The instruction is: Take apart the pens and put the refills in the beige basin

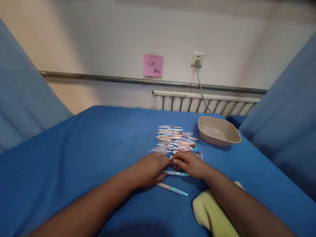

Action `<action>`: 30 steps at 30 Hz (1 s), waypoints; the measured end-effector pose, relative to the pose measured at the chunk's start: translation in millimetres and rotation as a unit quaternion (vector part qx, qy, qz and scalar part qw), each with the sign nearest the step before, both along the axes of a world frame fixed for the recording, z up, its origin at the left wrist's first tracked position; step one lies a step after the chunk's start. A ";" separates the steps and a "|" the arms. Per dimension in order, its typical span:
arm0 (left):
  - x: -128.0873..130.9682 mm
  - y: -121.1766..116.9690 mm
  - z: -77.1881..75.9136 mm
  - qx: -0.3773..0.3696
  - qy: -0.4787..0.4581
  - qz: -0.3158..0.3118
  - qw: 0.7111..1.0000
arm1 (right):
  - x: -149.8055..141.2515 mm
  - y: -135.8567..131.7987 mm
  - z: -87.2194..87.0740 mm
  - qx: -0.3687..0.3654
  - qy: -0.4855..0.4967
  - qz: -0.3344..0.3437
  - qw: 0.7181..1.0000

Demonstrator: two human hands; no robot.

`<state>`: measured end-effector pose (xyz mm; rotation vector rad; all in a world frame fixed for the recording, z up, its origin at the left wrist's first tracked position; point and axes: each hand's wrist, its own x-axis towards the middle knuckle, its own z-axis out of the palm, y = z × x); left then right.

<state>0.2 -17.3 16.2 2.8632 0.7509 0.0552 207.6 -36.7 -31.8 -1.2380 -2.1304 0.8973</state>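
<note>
A stack of pastel pens (176,140) lies crosswise on the blue cloth, several of them side by side. My left hand (150,168) is at the near left end of the stack, fingers bent and together. Its thumb rests by the left tip of a pen with a blue-green end (176,173). My right hand (190,163) is just to the right, with thumb and fingers pinched near my left fingertips. What lies between the fingers of either hand is hidden. Closer to me, a loose cream and turquoise pen (172,189) lies at a slant, below my left hand.
A beige plastic basin (218,131) stands at the back right. Yellow-green fabric (213,212) lies under my right forearm. Beyond the cloth-covered surface (81,148) are a metal rail (118,79), a radiator (192,102) and a socket (197,60) with a plugged-in cord. Blue curtains hang at both sides.
</note>
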 end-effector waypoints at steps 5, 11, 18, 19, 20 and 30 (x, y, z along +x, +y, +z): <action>-2.0 10.8 0.1 0.037 -0.047 0.042 0.997 | 1.3 -2.0 1.3 -0.020 -0.028 0.018 0.999; -2.1 12.9 -2.1 -0.005 -0.113 0.065 0.992 | 3.7 0.3 5.4 0.055 -0.054 -0.007 0.997; -0.5 15.1 -12.3 -0.076 -0.182 0.118 0.973 | 3.5 1.8 6.6 0.104 -0.078 -0.023 0.991; -1.2 15.4 -12.5 -0.073 -0.192 0.107 0.973 | 3.8 2.2 6.0 0.109 -0.079 -0.025 0.991; -1.9 15.8 -12.4 -0.069 -0.192 0.099 0.974 | 4.1 2.6 5.6 0.112 -0.077 -0.025 0.990; -2.9 14.4 -8.6 -0.055 -0.195 0.077 0.976 | 2.4 1.5 4.9 0.118 -0.080 -0.019 0.990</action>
